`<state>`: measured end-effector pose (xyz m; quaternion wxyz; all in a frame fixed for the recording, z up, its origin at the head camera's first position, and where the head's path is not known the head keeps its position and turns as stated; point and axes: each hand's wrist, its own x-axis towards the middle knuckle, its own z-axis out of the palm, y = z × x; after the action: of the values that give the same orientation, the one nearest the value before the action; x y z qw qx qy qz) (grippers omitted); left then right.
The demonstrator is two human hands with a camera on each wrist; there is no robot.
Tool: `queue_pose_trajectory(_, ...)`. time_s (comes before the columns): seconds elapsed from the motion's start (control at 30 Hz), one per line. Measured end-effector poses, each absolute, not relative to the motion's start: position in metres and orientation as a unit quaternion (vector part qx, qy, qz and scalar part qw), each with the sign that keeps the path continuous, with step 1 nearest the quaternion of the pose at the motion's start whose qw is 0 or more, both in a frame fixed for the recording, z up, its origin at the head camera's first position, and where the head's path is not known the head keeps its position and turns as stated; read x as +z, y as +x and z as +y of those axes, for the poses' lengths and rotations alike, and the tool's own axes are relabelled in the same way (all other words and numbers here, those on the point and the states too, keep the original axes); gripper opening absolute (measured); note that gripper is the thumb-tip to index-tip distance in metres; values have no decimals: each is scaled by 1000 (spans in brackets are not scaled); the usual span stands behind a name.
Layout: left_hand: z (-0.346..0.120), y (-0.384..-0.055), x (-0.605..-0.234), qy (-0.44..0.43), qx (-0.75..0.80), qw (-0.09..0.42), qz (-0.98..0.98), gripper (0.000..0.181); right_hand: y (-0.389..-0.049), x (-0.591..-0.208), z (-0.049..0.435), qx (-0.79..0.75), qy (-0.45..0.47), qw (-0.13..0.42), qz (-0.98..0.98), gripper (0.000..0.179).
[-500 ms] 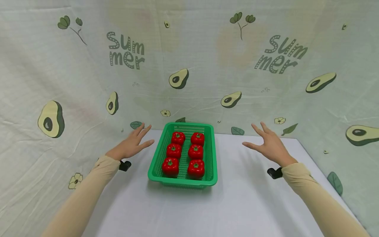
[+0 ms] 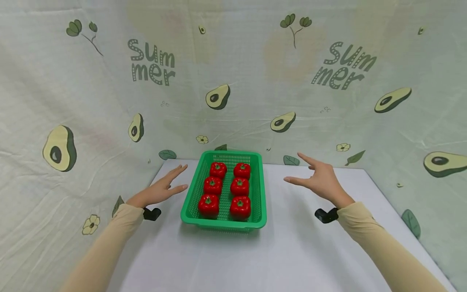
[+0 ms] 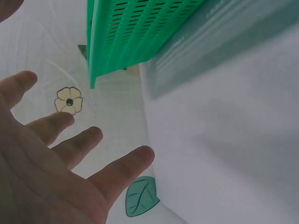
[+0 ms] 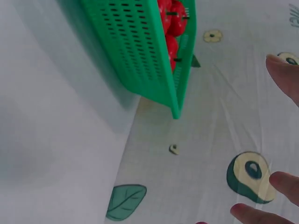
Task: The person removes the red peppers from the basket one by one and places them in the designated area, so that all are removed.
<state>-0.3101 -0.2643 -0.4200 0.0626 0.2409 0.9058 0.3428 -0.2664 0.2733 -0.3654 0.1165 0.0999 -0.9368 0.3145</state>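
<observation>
A green plastic basket (image 2: 263,194) stands mid-table with several red bell peppers (image 2: 209,205) set in two columns inside it. To its left my left hand (image 2: 158,191) hovers with fingers and thumb spread, touching nothing; the left wrist view shows the fingers (image 3: 124,172) extended beside the basket's slotted side (image 3: 135,32). On the other side, my right hand (image 2: 322,180) is held in the air, thumb and index finger wide apart and pointing at the basket. Nothing lies in its grasp. The right wrist view catches only its fingertips (image 4: 285,184) at the right edge.
A white table (image 2: 219,263) carries the basket. Behind and at both sides hangs a pale cloth (image 2: 240,61) printed with avocados, leaves and lettering. Black wrist cameras (image 2: 326,215) sit at both cuffs.
My right hand has moved left toward the basket, and its fingers bend more. The left hand has dropped slightly and turned flatter. The basket and peppers stay put.
</observation>
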Motion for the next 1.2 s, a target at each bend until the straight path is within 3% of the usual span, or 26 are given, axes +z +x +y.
queue_pose_trajectory(0.23,-262,-308,-433,253,382,83,885,74,-261,-364,258,369,118,94,-917,93)
queue_pose_trajectory(0.9,-249,-295,-464,242,447,134,850,74,-247,-365,213,460,197,27,-866,84)
queue_pose_trajectory(1.2,-248,-292,-469,231,446,126,855,68,-249,-370,195,476,211,0,-854,82)
